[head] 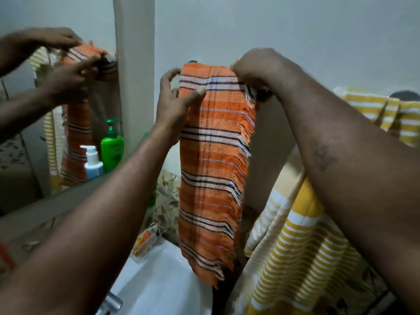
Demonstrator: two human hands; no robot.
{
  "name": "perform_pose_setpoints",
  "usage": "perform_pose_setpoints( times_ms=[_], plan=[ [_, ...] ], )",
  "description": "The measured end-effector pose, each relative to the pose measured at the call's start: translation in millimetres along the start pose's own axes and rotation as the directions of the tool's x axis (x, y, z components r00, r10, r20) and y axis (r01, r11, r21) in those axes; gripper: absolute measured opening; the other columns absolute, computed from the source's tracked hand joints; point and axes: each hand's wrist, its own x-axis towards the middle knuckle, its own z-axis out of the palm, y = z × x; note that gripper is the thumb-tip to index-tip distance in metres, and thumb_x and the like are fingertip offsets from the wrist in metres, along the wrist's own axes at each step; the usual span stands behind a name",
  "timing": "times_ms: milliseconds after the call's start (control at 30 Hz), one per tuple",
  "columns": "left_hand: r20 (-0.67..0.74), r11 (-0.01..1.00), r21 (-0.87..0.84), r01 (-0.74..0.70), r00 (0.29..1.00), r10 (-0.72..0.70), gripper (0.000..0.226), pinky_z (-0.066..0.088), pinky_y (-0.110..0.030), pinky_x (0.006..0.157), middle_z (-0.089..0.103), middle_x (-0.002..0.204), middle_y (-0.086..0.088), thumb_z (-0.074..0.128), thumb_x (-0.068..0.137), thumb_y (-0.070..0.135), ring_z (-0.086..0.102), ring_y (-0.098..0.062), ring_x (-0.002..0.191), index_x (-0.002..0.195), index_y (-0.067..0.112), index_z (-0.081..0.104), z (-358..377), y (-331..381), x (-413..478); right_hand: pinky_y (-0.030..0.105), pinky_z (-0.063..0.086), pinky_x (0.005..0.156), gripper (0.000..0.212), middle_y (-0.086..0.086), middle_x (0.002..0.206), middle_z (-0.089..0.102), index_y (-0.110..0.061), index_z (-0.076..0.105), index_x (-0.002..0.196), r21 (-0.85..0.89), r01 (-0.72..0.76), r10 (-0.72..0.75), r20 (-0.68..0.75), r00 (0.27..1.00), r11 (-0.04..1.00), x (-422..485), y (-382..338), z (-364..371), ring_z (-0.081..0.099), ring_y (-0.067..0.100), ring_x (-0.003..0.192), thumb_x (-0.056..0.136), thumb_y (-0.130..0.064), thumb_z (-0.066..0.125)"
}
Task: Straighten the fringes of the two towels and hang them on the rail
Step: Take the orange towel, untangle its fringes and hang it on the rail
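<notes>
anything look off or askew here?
Yes. The orange towel hangs down straight enough, but the fringe along its right edge splays out in ragged tufts and is not yet straightened. The left hand and right hand both grip its top corners. The yellow towel at the right sits bunched in folds.

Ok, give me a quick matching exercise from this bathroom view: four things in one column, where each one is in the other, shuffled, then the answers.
1 orange towel
2 yellow striped towel
3 sink
4 mirror

A below the orange towel
B far left on the wall
C under the right forearm
D hanging, top gripped by left hand and right hand

Pairs: 1-D, 2-C, 3-A, 4-B
</notes>
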Motion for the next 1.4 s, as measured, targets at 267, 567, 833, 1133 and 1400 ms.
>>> perform_pose_setpoints(
  times_ms=[267, 567, 833, 1133, 1400],
  plan=[
    [0.182, 0.933, 0.101, 0.347, 0.915, -0.36, 0.023, 0.06, -0.042, 0.085, 0.081, 0.104, -0.005, 0.078, 0.089, 0.018, 0.078, -0.029, 0.098, 0.11, 0.011, 0.072, -27.2, -50.1, -57.2, 0.038, 0.044, 0.08, 0.056, 0.011, 0.125, 0.068, -0.016, 0.065, 0.123, -0.015, 0.051, -0.053, -0.455, 0.889, 0.999, -7.7, 27.1, 29.2, 0.065, 0.036, 0.114, 0.096, -0.064, 0.059],
    [0.13, 0.96, 0.015, 0.279, 0.952, -0.279, 0.027, 0.058, -0.057, 0.1, 0.08, 0.113, -0.009, 0.078, 0.091, 0.018, 0.076, -0.032, 0.106, 0.116, 0.013, 0.071, -18.9, -44.7, -63.3, 0.032, 0.052, 0.088, 0.083, 0.005, 0.134, 0.062, -0.019, 0.048, 0.141, 0.541, -0.008, 0.279, -0.421, 0.863, 0.841, -109.7, 62.0, 151.0, 0.062, 0.024, 0.118, 0.081, -0.068, 0.076],
    [0.053, 0.999, 0.01, 0.054, 0.997, -0.054, 0.018, 0.06, -0.057, 0.096, 0.081, 0.107, -0.007, 0.081, 0.091, 0.022, 0.078, -0.029, 0.101, 0.109, 0.02, 0.075, -14.7, -12.1, -51.3, 0.026, 0.064, 0.073, 0.009, 0.0, 0.088, 0.078, -0.011, 0.074, 0.095, 0.944, 0.041, 0.078, -0.07, 0.995, 0.329, -97.1, 49.7, 116.7, 0.076, 0.006, 0.076, 0.091, -0.013, 0.082],
    [0.164, 0.998, -0.047, -0.029, 0.986, 0.036, 0.011, 0.057, -0.065, 0.096, 0.076, 0.101, -0.013, 0.075, 0.097, 0.022, 0.074, -0.034, 0.094, 0.104, 0.017, 0.068, 7.5, 54.1, 7.7, 0.06, 0.061, 0.091, 0.034, 0.023, 0.107, 0.078, 0.003, 0.075, 0.11, 0.987, 0.069, 0.084, -0.057, 0.995, -0.147, -72.2, 29.1, 59.1, 0.076, 0.043, 0.101, 0.084, -0.016, 0.087],
    [0.012, 0.987, 0.151, -0.045, 0.999, 0.044, 0.033, 0.061, -0.059, 0.089, 0.078, 0.096, -0.009, 0.081, 0.078, 0.047, 0.076, -0.033, 0.093, 0.092, 0.021, 0.067, 10.6, 55.8, 8.5, 0.06, 0.053, 0.106, 0.06, 0.022, 0.123, 0.074, -0.001, 0.073, 0.125, 0.972, -0.189, -0.146, 0.169, 0.975, -0.138, -90.5, 33.7, 70.9, 0.069, 0.044, 0.12, 0.076, -0.031, 0.089]
  ],
)
